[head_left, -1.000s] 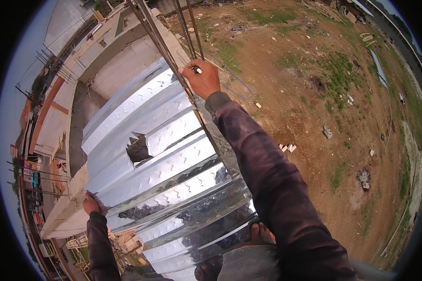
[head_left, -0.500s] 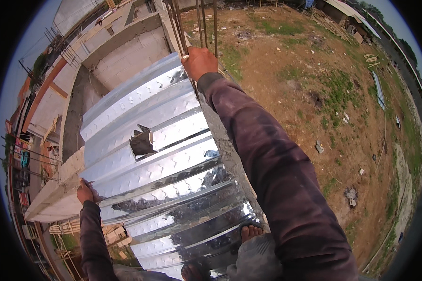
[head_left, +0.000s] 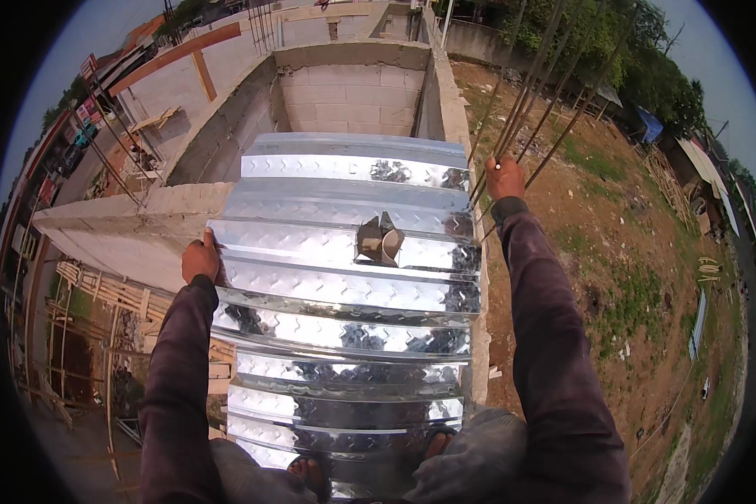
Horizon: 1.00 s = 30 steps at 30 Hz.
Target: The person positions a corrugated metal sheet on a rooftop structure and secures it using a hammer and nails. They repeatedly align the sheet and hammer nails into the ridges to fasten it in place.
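Shiny corrugated metal decking sheets (head_left: 311, 290) lie below and ahead of me, with a jagged cutout (head_left: 380, 241) right of the middle. My left hand (head_left: 200, 259) is closed on the left edge of the decking, its thumb pointing forward along the rim. At the far right corner my right hand (head_left: 506, 178) is closed round one of several upright steel reinforcing bars (head_left: 532, 88). A small white stick end (head_left: 497, 166) shows between its fingers. Both my feet, in sandals, stand on the near decking.
Beyond the decking is a block-walled recess (head_left: 353, 97) with concrete rims. A concrete beam (head_left: 134, 202) runs off to the left, above bamboo scaffolding (head_left: 109, 290). To the right the wall drops to a dirt yard (head_left: 613, 252) with grass patches. More rods stand at far left.
My view has turned and lifted, so the decking now lies straight ahead. My left hand stays at the sheet's left edge, and my right hand stays by the bars.
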Each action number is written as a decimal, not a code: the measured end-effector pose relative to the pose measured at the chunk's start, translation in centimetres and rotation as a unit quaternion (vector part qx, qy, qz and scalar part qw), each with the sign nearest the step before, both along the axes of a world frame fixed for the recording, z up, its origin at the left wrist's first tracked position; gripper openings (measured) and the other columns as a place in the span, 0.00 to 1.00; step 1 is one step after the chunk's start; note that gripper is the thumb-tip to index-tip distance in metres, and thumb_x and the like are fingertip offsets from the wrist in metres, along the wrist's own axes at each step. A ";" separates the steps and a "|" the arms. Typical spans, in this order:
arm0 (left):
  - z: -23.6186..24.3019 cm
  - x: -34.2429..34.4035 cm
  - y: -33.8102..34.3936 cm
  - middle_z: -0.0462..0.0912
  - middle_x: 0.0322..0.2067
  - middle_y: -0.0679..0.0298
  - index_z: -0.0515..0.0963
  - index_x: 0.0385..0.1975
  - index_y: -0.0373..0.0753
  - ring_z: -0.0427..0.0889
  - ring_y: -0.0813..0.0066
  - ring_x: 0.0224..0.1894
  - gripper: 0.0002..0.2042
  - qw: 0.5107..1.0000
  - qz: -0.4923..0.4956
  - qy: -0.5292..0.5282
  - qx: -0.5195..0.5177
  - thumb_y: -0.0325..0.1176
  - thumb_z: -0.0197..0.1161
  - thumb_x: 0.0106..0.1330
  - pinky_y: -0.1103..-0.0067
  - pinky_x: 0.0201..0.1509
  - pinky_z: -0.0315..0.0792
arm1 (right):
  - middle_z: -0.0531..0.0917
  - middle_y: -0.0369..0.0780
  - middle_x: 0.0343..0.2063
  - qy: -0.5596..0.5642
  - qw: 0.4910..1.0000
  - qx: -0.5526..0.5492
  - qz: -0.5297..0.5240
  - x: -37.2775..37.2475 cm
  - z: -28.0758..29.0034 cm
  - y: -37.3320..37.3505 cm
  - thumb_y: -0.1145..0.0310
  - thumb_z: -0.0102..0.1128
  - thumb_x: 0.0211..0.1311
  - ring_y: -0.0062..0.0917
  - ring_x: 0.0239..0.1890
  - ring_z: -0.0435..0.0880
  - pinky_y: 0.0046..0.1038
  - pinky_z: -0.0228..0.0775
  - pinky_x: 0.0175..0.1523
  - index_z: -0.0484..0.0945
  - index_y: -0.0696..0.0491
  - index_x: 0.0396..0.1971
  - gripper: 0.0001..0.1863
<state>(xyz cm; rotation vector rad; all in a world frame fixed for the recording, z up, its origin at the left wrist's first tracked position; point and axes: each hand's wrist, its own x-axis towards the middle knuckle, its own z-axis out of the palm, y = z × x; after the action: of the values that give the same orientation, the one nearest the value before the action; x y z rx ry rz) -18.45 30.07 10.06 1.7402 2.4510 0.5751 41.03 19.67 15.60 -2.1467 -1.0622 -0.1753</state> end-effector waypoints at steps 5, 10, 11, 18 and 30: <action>0.2 -1.2 -0.9 0.84 0.40 0.45 0.84 0.37 0.36 0.82 0.45 0.47 0.32 0.999 0.033 -0.010 0.016 0.63 0.44 0.70 0.58 0.50 0.73 | 0.84 0.52 0.35 -0.097 0.978 -0.144 0.120 -3.5 3.4 -4.1 0.57 0.60 0.61 0.48 0.42 0.82 0.47 0.72 0.47 0.83 0.55 0.34 0.16; 0.4 -0.2 -1.1 0.84 0.40 0.45 0.84 0.36 0.36 0.81 0.45 0.47 0.34 1.000 0.021 -0.012 -0.005 0.64 0.43 0.69 0.58 0.50 0.73 | 0.83 0.41 0.28 -0.462 0.834 -0.031 0.300 -4.1 5.3 0.3 0.66 0.59 0.55 0.36 0.35 0.83 0.38 0.68 0.47 0.81 0.49 0.32 0.06; 0.5 0.3 -1.1 0.84 0.40 0.44 0.84 0.36 0.36 0.81 0.45 0.47 0.34 1.000 0.016 -0.009 -0.003 0.64 0.43 0.69 0.58 0.50 0.73 | 0.83 0.40 0.28 -0.461 0.840 -0.079 0.276 -2.9 5.0 1.5 0.67 0.59 0.55 0.35 0.34 0.83 0.38 0.68 0.47 0.82 0.48 0.31 0.05; 1.0 0.3 -1.0 0.84 0.40 0.43 0.83 0.36 0.34 0.81 0.45 0.47 0.35 1.000 0.012 0.009 0.016 0.64 0.41 0.70 0.57 0.51 0.73 | 0.84 0.36 0.19 -0.552 0.754 -0.271 0.231 0.7 4.2 0.6 0.69 0.58 0.54 0.28 0.29 0.84 0.32 0.66 0.49 0.85 0.46 0.17 0.10; 3.2 -0.1 -2.6 0.83 0.44 0.43 0.83 0.41 0.35 0.80 0.44 0.50 0.33 0.998 0.012 -0.053 -0.037 0.63 0.45 0.68 0.59 0.55 0.72 | 0.82 0.41 0.25 -0.522 0.776 -0.189 0.299 3.9 2.5 0.1 0.70 0.54 0.57 0.33 0.39 0.81 0.36 0.64 0.52 0.79 0.48 0.31 0.05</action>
<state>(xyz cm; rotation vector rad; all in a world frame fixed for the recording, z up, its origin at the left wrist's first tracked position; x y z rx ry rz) -18.52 27.44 13.22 1.6125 2.3920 0.5553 44.90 19.81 18.06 -1.8322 -2.5405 -0.9927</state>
